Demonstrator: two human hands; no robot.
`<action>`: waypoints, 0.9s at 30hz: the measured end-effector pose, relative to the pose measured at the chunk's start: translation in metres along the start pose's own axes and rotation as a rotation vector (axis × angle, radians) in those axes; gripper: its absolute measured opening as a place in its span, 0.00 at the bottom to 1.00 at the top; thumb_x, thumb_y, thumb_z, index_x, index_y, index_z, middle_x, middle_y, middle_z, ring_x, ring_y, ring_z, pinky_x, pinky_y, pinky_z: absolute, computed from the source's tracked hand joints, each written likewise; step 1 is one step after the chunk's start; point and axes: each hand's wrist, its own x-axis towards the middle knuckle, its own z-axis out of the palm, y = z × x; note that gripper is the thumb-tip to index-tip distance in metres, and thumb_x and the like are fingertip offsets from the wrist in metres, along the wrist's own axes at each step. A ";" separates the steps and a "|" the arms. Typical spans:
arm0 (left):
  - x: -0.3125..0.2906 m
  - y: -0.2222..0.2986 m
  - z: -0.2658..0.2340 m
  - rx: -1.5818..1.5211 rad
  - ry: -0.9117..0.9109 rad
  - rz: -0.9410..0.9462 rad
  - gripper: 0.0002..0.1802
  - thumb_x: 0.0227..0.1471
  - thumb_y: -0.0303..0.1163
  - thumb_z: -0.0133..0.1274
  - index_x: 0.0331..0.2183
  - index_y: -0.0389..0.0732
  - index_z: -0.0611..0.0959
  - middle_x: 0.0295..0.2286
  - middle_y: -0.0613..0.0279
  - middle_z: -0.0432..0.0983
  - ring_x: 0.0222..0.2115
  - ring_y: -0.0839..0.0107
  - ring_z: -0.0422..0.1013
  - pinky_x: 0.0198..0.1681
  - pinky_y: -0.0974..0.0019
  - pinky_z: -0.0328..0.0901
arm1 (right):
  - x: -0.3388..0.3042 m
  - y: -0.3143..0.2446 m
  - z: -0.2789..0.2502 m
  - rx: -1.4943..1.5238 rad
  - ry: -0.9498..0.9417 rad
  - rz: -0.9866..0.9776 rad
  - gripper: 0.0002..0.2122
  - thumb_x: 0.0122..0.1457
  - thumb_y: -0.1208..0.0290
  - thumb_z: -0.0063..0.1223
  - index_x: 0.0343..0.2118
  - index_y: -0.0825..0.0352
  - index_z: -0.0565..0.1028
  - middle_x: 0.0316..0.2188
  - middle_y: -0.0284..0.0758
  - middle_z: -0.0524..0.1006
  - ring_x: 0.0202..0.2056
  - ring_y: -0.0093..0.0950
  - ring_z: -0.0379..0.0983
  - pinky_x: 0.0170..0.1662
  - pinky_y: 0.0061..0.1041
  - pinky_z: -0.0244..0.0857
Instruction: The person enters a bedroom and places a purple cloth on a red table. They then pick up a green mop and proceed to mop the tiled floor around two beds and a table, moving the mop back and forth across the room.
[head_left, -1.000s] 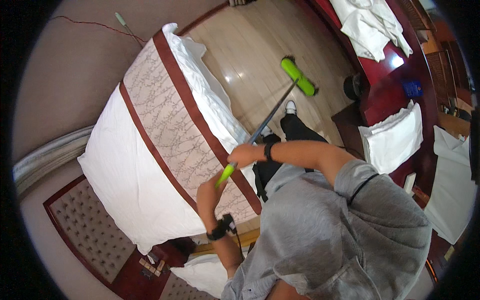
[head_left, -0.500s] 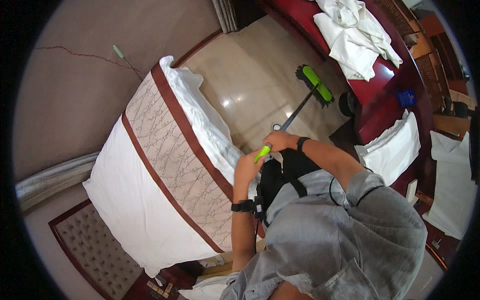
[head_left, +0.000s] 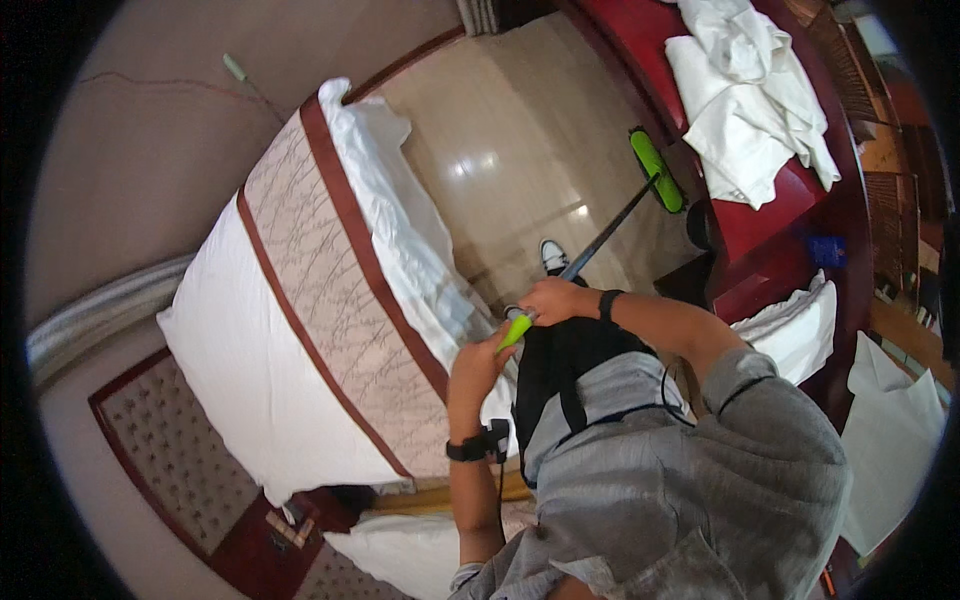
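Left hand (head_left: pixel 478 370) closed round the green grip (head_left: pixel 515 331) atop the broom (head_left: pixel 622 216), right hand (head_left: pixel 552 301) wrapped on its pole (head_left: pixel 598 244) just below. Green broom head (head_left: pixel 656 171) out on the floor (head_left: pixel 520 120), now just beside the red desk (head_left: pixel 745 226); a second ago it was mid-floor, well apart from it. Probably means the sweep has shifted over to the floor strip along the desk

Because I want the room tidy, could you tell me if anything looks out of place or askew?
Yes, mildly. White cloth lies in a rumpled heap on the dark red desk, and the white sheet at the foot of the bed hangs creased, while the bed's top looks smoother. I see no spill.
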 end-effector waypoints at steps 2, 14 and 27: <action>-0.041 0.008 -0.037 0.051 -0.032 -0.126 0.23 0.49 0.39 0.55 0.49 0.47 0.75 0.27 0.42 0.75 0.29 0.46 0.72 0.30 0.52 0.65 | 0.024 -0.025 0.028 0.009 0.042 -0.235 0.11 0.44 0.63 0.55 0.26 0.65 0.73 0.20 0.44 0.74 0.26 0.46 0.73 0.30 0.44 0.66; -0.238 0.011 -0.049 0.225 0.149 -0.440 0.23 0.47 0.40 0.58 0.47 0.50 0.78 0.23 0.48 0.75 0.24 0.52 0.73 0.25 0.55 0.65 | 0.059 -0.187 0.105 0.159 -0.071 -0.647 0.10 0.44 0.63 0.55 0.20 0.65 0.71 0.16 0.43 0.73 0.22 0.44 0.72 0.26 0.41 0.65; -0.434 -0.055 0.135 -0.160 0.305 -0.571 0.20 0.52 0.38 0.53 0.48 0.47 0.77 0.26 0.43 0.75 0.28 0.46 0.72 0.29 0.51 0.65 | 0.025 -0.269 0.320 0.099 -0.594 -0.777 0.08 0.47 0.67 0.55 0.27 0.66 0.73 0.21 0.44 0.75 0.26 0.46 0.71 0.29 0.42 0.63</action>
